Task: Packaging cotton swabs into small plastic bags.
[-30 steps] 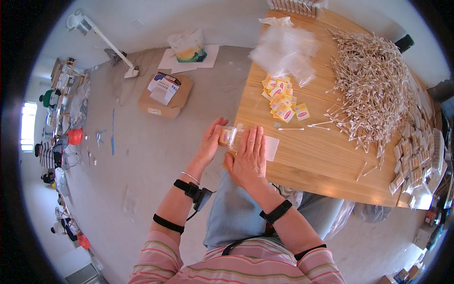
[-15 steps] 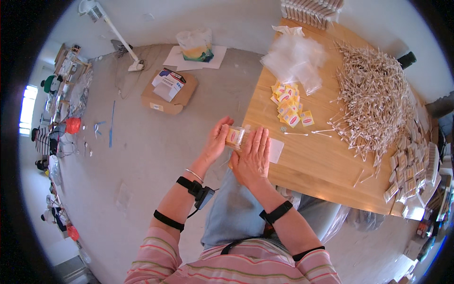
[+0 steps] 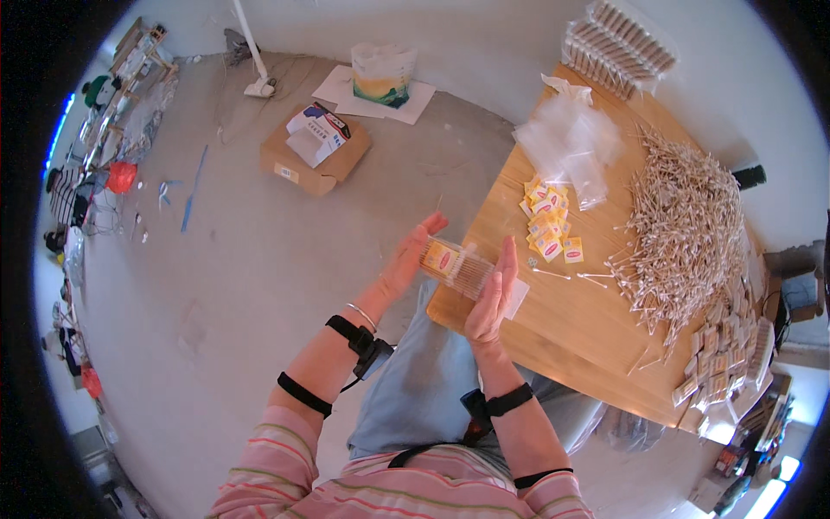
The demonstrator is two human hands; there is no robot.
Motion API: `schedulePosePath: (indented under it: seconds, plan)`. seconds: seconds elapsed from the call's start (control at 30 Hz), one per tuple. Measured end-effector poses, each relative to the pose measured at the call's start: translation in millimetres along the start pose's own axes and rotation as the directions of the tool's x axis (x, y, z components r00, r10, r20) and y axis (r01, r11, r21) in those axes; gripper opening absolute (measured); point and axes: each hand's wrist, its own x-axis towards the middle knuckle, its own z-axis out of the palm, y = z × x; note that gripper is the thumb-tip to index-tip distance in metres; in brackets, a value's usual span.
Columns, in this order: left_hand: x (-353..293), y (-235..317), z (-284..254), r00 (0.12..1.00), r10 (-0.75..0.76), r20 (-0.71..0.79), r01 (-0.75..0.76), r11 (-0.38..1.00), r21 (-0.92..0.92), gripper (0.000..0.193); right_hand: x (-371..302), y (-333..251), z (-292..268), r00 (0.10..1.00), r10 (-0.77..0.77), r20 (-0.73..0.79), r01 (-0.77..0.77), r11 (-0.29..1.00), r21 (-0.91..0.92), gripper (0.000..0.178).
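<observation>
- Two hands, apart: the left hand point(image 3: 405, 259) and the right hand point(image 3: 493, 298) have their fingers stretched straight, palms turned toward each other.
- One clear packet point(image 3: 445, 259) between them, at the table's near-left corner; its left end meets the left palm, its right end the right. Inside are a row of cotton swabs, too many to count, and one yellow label.
- One pale slip point(image 3: 518, 299), partly under the right hand.
- One wooden table point(image 3: 553, 346).
- From the packet, toward 2 o'clock: one pile of yellow cards point(image 3: 546, 221), overlapping too much to count; a single card point(image 3: 573, 250) lies just beside it, toward 3.
- Between 1 and 2: one stack of clear bags point(image 3: 562, 143), number unclear.
- At 3: one large heap of loose swabs point(image 3: 683, 233), uncountable; one stray swab point(image 3: 551, 273) lies nearer.
- At 4: a pile of filled swab packets point(image 3: 718, 359), many.
- At 1: clear-wrapped swab bundles point(image 3: 616, 48) in rows.
- At 10, on the floor: one cardboard box point(image 3: 298, 164) with a printed carton point(image 3: 320, 134) on top; its contents are hidden.
- At 11: one white-and-green bag point(image 3: 380, 78) standing on white sheets point(image 3: 415, 105).
</observation>
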Motion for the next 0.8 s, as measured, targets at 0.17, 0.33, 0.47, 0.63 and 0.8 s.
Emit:
schedulePosePath:
  seconds: [0.17, 0.33, 0.47, 0.63, 0.8]
  plan:
    - [-2, 6, 3, 1.000, 0.011, -0.006, -0.011, 1.000, -0.016, 0.066, 2, 3, 16, 0.999, 0.037, -0.019, -0.035, 0.992, 0.125, 0.069]
    - [-3, 1, 2, 0.999, 0.018, -0.028, -0.017, 0.999, 0.046, 0.065, 3, 1, 40, 0.999, 0.012, 0.036, -0.011, 1.000, -0.024, 0.061]
    - [-4, 0, 2, 0.999, 0.029, -0.014, -0.027, 0.995, 0.092, 0.066, 3, 1, 44, 1.000, -0.012, 0.027, 0.015, 0.992, -0.123, 0.064]
    - [-13, 1, 9, 0.967, 0.138, -0.214, -0.070, 0.952, 0.299, 0.065, 2, 2, 47, 1.000, -0.007, 0.006, 0.007, 0.997, -0.077, 0.058]
    - [-51, 6, 25, 0.779, -0.480, -0.403, 0.454, 0.876, -0.165, 0.051, 4, 8, 39, 0.999, 0.032, -0.017, -0.034, 0.993, -0.110, 0.052]
